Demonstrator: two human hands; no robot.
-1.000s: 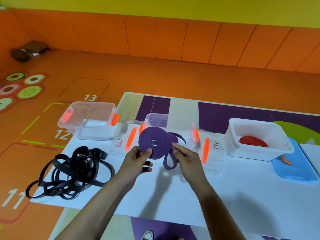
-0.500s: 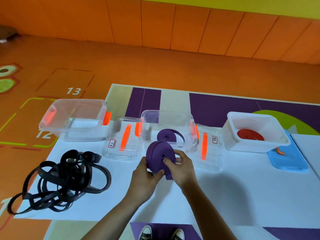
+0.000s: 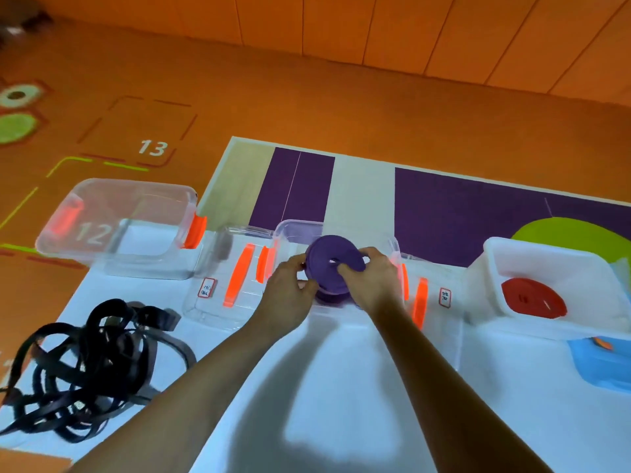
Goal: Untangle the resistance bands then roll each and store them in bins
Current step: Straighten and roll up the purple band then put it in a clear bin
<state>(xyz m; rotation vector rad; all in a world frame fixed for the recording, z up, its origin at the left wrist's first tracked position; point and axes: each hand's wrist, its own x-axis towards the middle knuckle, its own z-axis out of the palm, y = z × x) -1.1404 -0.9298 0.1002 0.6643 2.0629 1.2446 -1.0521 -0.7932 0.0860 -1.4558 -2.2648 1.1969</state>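
A rolled purple resistance band (image 3: 328, 257) is held over the middle clear bin (image 3: 293, 230). My left hand (image 3: 290, 288) pinches its left edge, and my right hand (image 3: 370, 279) grips its right side with fingers curled over the coil. Under it, another purple roll (image 3: 332, 297) shows inside that bin. A tangled heap of black bands (image 3: 92, 367) lies on the white table at the left. A rolled red band (image 3: 532, 298) lies in the white bin (image 3: 505, 249) at the right.
A clear bin with orange latches (image 3: 116, 227) stands at the table's far left corner. Two clear lids (image 3: 232, 278) with orange clips flank the middle bin. A blue lid (image 3: 601, 363) lies under the white bin. Orange floor surrounds the table.
Both hands finished rolling the loose purple tail into the coil and carried the roll forward, from in front of the middle bin to over it. The view tilted down and shifted.
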